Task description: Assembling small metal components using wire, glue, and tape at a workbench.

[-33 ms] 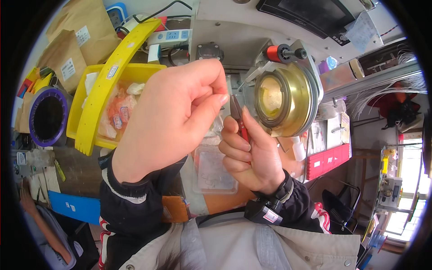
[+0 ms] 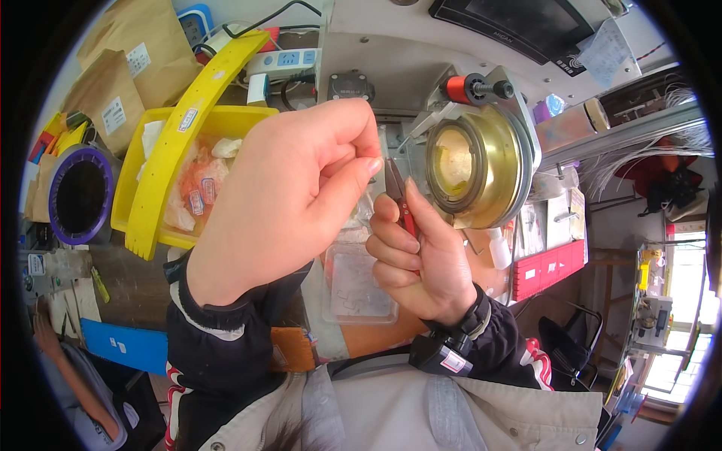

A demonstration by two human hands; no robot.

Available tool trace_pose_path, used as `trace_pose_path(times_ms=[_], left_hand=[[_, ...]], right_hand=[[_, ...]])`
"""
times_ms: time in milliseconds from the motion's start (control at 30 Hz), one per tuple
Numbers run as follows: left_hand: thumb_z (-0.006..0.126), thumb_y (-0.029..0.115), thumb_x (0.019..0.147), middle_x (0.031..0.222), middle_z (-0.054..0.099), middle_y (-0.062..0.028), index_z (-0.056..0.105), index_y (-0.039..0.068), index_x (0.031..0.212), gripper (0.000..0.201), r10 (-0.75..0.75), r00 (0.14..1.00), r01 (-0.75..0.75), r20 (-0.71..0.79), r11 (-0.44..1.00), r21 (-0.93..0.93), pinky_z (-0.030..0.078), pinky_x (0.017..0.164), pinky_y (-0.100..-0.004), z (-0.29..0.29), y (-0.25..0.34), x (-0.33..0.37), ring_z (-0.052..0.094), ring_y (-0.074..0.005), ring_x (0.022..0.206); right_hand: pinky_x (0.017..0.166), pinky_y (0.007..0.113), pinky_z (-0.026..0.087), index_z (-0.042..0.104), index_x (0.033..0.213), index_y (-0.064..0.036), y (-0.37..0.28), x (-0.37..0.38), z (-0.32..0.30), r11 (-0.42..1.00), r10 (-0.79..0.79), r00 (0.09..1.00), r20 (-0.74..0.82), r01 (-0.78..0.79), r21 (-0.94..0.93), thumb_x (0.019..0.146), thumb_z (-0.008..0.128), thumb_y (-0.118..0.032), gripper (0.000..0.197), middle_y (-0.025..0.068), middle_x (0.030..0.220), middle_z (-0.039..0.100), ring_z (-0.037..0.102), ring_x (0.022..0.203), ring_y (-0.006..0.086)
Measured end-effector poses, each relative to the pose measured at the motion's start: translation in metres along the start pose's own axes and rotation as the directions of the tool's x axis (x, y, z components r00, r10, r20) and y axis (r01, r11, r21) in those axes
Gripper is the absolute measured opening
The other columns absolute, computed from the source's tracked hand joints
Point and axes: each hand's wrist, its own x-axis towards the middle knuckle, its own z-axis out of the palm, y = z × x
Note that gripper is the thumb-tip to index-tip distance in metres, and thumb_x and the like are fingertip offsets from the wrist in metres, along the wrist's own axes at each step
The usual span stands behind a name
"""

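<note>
My left hand is raised in front of me, thumb and forefinger pinched together. What they pinch, if anything, is too small to make out. Close to those fingertips, my right hand grips a pair of small snips with red handles. The dark pointed blades stick up past my right thumb, near the left fingertips but apart from them. Below the hands lies a clear plastic box holding some fine dark bits. Just right of the snips stands a round, brass-coloured machine part with a glassy centre.
A yellow bin with bagged reddish items stands left, a yellow curved strip across it. Beyond are paper bags and a power strip. A red spool sits above the machine part; a white bottle stands right.
</note>
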Motion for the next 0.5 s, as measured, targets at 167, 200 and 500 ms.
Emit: trace_pose_path(times_ms=[167,200,500], left_hand=[[0.058,0.0,0.087,0.058,0.042,0.0025,0.051,0.002,0.083,0.008,0.015,1.0,-0.015,0.001,1.0,0.013,0.027,0.05,-0.0225,-0.0004,0.0001,0.0003,0.035,-0.004,0.054],[0.058,0.0,0.087,0.058,0.042,0.0025,0.051,0.002,0.083,0.008,0.015,1.0,-0.015,0.0,1.0,0.012,0.027,0.05,-0.0225,-0.0004,-0.0002,0.0001,0.035,-0.004,0.054],[0.057,0.0,0.087,0.057,0.039,0.0032,0.05,0.002,0.083,0.008,0.047,0.999,-0.047,-0.015,0.999,0.018,0.026,0.05,-0.023,0.0014,-0.0028,0.0,0.033,-0.0035,0.054]], right_hand=[[0.039,0.018,0.016,0.047,0.088,-0.014,0.0013,-0.0003,0.0032,0.999,0.003,1.0,-0.02,-0.002,0.034,0.104,0.037,-0.044,0.035,-0.0084,0.061,0.027,0.022,0.048,0.0024],[0.039,0.018,0.016,0.046,0.087,-0.0142,0.0015,-0.0004,0.0038,0.999,0.004,1.0,-0.023,-0.003,0.043,0.104,0.038,-0.043,0.035,-0.0084,0.061,0.027,0.022,0.048,0.0025],[0.04,0.018,0.016,0.046,0.086,-0.0142,0.0019,0.0001,0.0025,1.0,-0.02,0.999,-0.039,0.019,-0.018,0.104,0.04,-0.043,0.034,-0.0084,0.061,0.027,0.022,0.049,0.0025]])
